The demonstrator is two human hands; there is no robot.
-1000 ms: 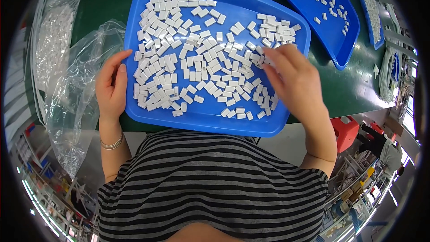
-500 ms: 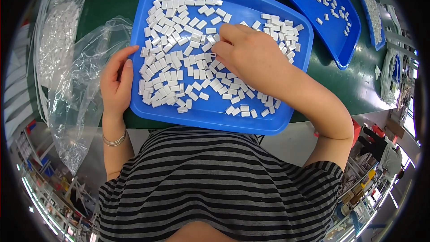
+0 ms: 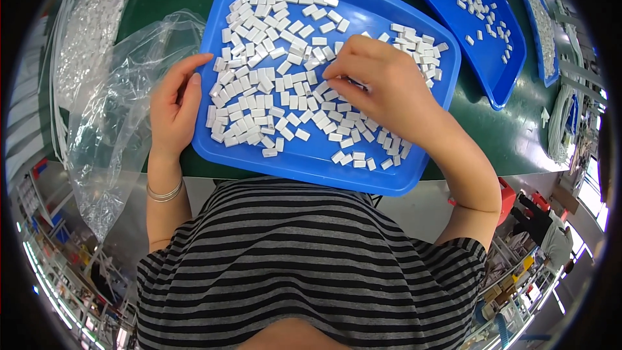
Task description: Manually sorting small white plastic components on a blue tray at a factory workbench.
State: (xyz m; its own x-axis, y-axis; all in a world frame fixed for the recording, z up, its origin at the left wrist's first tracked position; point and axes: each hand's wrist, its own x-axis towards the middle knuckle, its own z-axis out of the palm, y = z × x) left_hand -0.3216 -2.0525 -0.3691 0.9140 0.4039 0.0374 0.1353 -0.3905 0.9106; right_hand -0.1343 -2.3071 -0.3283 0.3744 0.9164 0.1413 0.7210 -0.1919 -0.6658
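A large blue tray (image 3: 304, 172) lies in front of me, scattered with many small white rectangular plastic pieces (image 3: 256, 102). My left hand (image 3: 173, 107) holds the tray's left rim, its index finger and thumb against the edge and the other fingers curled in. Over the middle of the tray, my right hand (image 3: 382, 84) has its thumb and fingertips drawn together low among the white pieces. Whatever sits between those fingertips is hidden by the hand.
Beside the tray on the left lie a clear plastic bag (image 3: 129, 110) and a bag of small white parts (image 3: 91, 32). A second blue tray (image 3: 499, 84) with fewer white pieces stands at the far right, on the green table (image 3: 518, 136). Beyond it is a narrower blue tray (image 3: 551, 78).
The view has shifted slightly, so the tray sits a little higher and further right. My right hand stays over the middle, its fingertips slightly repositioned; the left hand keeps to the rim.
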